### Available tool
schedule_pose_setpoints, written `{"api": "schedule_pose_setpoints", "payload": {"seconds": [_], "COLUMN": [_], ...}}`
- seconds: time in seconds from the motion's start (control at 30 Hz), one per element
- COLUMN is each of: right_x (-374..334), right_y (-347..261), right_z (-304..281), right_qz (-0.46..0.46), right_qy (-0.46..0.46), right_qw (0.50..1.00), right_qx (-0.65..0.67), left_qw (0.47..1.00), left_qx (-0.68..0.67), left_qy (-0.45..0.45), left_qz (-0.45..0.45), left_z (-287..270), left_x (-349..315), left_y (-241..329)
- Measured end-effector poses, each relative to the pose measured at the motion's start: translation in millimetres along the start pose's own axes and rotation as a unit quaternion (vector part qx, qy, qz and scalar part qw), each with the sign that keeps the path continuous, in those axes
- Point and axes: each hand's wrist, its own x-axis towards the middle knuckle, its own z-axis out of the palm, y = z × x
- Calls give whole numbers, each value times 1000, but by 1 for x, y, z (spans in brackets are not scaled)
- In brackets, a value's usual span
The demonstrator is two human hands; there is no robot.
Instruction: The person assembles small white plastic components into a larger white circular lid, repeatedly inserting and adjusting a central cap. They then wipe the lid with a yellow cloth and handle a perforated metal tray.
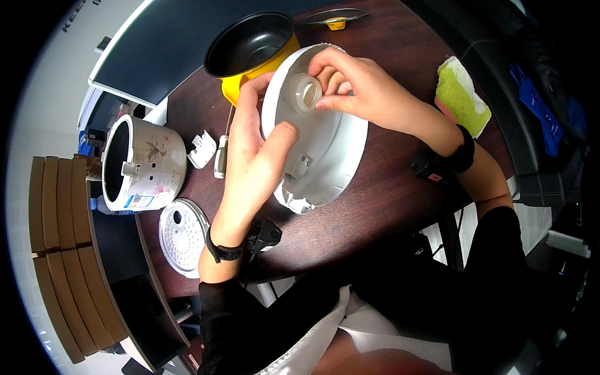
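A white hollow plastic shell [340, 156], likely a rice cooker's lid cover, is held up tilted above the table with its inner side showing. Wrapped round its left rim is my left hand [259, 140], the thumb lying on the inside. My right hand [347, 81] reaches into the shell with curled fingers, thumb and fingertips pinching the edge of a round translucent ring-shaped fitting [306, 94]. To the left, a white rice cooker body [150, 156] with a flower print rests on the table. Nearer me is a white perforated round inner lid [184, 244].
A yellow pot [275, 59] with a black inside stands beyond the shell, a glass lid [336, 15] beside it. Small white plastic pieces [202, 150] lie near the cooker. A green-and-white cloth [462, 97] is at the right edge. Brown boxes [62, 206] stand at far left.
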Motion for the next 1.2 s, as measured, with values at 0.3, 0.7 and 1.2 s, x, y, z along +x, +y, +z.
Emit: {"api": "schedule_pose_setpoints", "payload": {"seconds": [0.3, 0.7, 1.2], "right_x": [0, -2, -4], "right_y": [3, 4, -4], "right_z": [5, 7, 6], "right_qz": [-6, 27, -14], "right_qy": [35, 8, 28], "right_qw": [999, 999, 999], "right_qx": [-33, 32, 14], "left_qw": [1000, 999, 997], "left_qx": [-5, -19, -68], "left_qy": [6, 30, 36], "left_qz": [-7, -14, -18], "left_z": [0, -1, -1], "left_x": [0, 1, 1], "left_y": [-1, -4, -3]}}
